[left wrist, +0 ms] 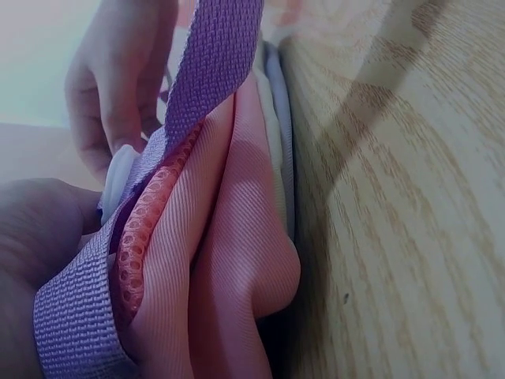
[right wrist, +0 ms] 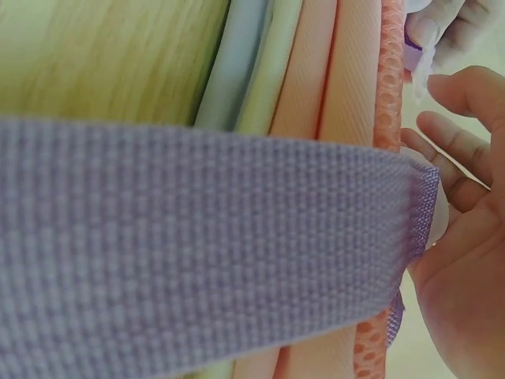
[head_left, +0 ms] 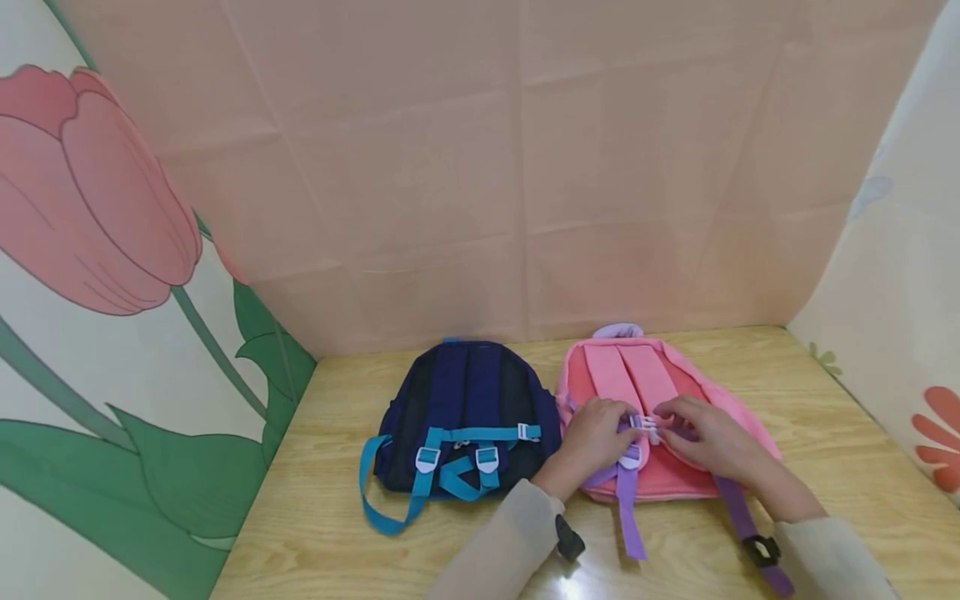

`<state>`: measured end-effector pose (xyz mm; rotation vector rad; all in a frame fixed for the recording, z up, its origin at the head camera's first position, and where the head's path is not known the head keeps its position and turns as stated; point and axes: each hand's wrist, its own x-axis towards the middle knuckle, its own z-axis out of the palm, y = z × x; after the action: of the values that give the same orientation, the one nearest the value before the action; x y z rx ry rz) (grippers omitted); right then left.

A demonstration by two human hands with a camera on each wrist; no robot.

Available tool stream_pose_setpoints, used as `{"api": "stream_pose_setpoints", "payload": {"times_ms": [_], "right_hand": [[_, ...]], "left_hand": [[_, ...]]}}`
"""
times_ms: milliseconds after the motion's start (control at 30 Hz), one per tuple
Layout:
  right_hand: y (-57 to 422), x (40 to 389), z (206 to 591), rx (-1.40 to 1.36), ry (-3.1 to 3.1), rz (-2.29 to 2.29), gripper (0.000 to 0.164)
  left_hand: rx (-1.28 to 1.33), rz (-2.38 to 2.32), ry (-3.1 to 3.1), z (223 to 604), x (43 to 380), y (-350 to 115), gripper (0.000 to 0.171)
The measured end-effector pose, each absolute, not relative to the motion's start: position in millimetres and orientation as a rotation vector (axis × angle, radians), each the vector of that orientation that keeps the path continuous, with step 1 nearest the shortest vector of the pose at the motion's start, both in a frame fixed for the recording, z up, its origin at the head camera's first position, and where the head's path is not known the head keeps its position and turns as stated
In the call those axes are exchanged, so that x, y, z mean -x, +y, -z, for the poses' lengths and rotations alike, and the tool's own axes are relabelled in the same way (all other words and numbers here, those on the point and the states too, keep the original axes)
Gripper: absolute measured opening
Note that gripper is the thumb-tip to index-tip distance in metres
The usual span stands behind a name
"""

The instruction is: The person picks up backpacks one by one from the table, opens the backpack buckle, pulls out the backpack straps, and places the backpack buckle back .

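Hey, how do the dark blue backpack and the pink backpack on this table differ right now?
The dark blue backpack has bright blue webbing, while the pink backpack has purple webbing.
The left hand and right hand are at the pink backpack's pale buckle; neither is working on the dark blue backpack.
Both lie on the wooden table with their shoulder straps facing up.

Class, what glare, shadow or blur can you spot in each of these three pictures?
Head view: white glare on the table, at the picture's bottom edge; left wrist view: a dark shadow slants across the table; right wrist view: the table looks blurred beyond the purple strap.
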<state>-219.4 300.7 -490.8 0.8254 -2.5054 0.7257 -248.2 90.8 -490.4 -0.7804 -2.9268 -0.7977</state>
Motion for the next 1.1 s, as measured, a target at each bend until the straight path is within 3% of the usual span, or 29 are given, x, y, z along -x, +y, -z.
{"api": "stream_pose_setpoints", "payload": {"times_ms": [1100], "right_hand": [[291.9, 221.2, 490.7, -0.822, -2.545, -0.726, 0.03]], "left_hand": [[0.773, 0.89, -2.919, 490.8, 247.3, 89.4, 0.026]]}}
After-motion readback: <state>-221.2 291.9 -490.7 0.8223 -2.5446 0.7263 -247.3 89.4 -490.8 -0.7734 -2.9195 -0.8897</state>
